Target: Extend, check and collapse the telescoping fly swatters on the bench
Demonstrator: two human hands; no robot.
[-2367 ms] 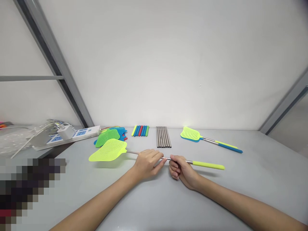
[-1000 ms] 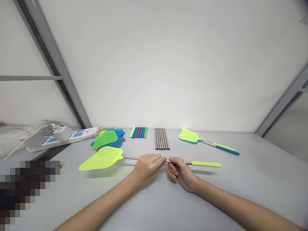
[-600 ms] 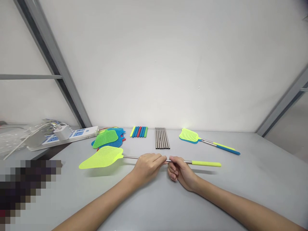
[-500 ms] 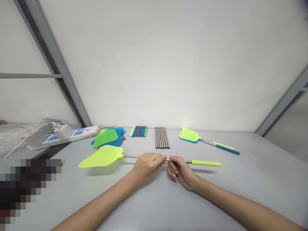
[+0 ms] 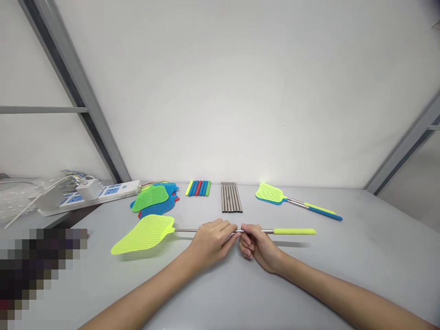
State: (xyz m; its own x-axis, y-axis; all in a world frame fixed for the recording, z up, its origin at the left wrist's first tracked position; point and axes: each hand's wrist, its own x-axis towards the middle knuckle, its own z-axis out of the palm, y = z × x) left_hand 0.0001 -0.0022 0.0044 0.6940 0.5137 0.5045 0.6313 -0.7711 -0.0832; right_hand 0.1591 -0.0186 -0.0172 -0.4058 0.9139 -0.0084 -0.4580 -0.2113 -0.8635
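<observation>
Plainly, a yellow fly swatter (image 5: 146,233) is held by both hands just above the worktop (image 5: 213,298), and its shadow is cast beneath it. The metal rod (image 5: 185,230) is grasped from above by the left hand (image 5: 215,238), with the fingers laid over it and the thumb brought to its near side. Close beside, the rod is pinched by the right hand (image 5: 257,243) between thumb and forefinger, while the other fingers are curled toward the palm. The mesh head is pointed to the left, and the yellow grip (image 5: 294,232) is extended to the right, beyond both hands.

Behind the mesh head, a pile of swatter heads (image 5: 160,208) in green, blue and red is seen, with 1 green head (image 5: 150,198) laid on top. To its right, short coloured handles (image 5: 198,188) are set side by side, 1 red among blue, with yellow and green at the ends. Next, metal tubes (image 5: 232,198) are lined up in a row. Further right, 2 swatters (image 5: 271,193) are laid together, yellow partly over blue. At the left, an adapter (image 5: 88,189) is plugged into a white power strip (image 5: 125,189), near clear plastic wrap (image 5: 17,197).
</observation>
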